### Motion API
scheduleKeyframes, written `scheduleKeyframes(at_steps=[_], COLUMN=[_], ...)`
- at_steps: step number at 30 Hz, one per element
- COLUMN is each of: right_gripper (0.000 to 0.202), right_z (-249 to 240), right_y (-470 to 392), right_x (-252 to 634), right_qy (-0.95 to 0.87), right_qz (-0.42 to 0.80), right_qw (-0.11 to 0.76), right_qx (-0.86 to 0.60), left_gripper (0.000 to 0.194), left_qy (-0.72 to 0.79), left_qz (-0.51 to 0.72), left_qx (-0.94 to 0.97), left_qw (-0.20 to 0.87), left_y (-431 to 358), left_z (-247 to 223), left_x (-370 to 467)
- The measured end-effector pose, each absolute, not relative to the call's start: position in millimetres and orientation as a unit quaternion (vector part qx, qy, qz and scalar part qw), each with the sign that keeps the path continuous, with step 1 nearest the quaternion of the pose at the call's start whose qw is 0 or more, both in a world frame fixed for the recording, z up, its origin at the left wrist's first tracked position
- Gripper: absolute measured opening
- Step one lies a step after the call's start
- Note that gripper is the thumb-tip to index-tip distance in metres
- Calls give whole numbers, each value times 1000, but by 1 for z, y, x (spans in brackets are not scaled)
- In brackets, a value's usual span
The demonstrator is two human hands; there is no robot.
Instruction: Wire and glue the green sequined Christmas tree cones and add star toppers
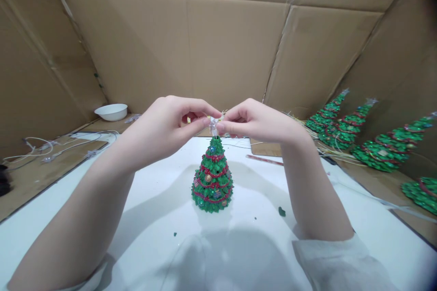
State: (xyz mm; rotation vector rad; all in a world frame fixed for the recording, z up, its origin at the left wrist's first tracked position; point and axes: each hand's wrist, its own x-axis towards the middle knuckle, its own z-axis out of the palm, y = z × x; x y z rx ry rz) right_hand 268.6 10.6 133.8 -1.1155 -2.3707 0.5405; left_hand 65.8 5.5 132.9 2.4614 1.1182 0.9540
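A small green Christmas tree (212, 182) with red garlands and tiny ornaments stands upright on the white tabletop (153, 218). At its tip is a clear, pale star topper (213, 125). My left hand (174, 125) pinches the star from the left between thumb and forefinger. From the right, my right hand (254, 120) pinches the same star, its fingertips close to the left ones. The fingers partly cover the star, so how it meets the treetop is hard to see.
Several finished-looking green trees (348, 125) with star tops stand at the right. A white bowl (112, 112) and star lights on white wires (48, 148) lie at the left. A reddish stick (264, 160) and green scraps (282, 211) lie on the table. Cardboard walls (232, 45) enclose it.
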Motion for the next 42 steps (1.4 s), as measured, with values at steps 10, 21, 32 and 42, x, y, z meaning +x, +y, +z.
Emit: scheduleKeyframes(at_steps=[10, 21, 32, 42], right_gripper=[22, 17, 16, 11], right_z=[131, 117, 115, 111], right_y=[19, 42, 42, 51], right_x=[268, 266, 264, 272], right_qy=[-832, -772, -757, -769], right_qz=[299, 479, 487, 526], right_qw=[237, 250, 260, 231], right_qx=[-402, -335, -349, -281], left_gripper=[20, 15, 12, 14], left_qy=[402, 407, 409, 408], left_qz=[311, 345, 342, 334], left_qx=[859, 843, 845, 850], left_qw=[67, 68, 38, 20], left_y=[7, 3, 3, 3], left_z=[132, 132, 128, 128], left_x=[64, 66, 67, 68])
